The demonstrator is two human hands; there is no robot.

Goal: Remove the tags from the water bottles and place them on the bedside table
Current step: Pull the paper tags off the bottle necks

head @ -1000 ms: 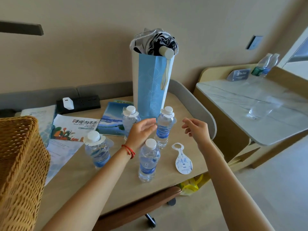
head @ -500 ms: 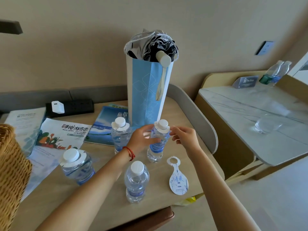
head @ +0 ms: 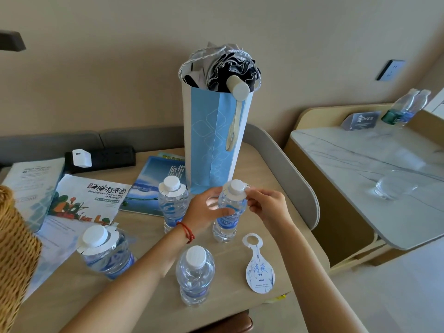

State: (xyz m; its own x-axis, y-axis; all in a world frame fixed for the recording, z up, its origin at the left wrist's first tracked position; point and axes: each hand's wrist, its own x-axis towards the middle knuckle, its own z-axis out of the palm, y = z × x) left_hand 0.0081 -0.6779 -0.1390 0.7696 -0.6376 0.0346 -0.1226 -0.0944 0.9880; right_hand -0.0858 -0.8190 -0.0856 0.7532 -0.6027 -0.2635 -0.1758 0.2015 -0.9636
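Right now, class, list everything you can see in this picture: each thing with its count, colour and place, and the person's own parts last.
Water bottles on near table: four, clear with white caps; three tagged, front one bare.
Loose tag: one, white and blue, flat near the table's front right edge.
Gift bag: one, blue and white, upright at the back, dark folded umbrella inside.
Brochures: several, blue and white, table left.
Power strip: one, black, white charger plugged in, back left.
Wicker basket: one, tan, far left.
Marble-top side table: one, right; glass, sign and two more bottles on it.
Left hand: grips the rear right bottle.
Right hand: pinches that bottle's tag.
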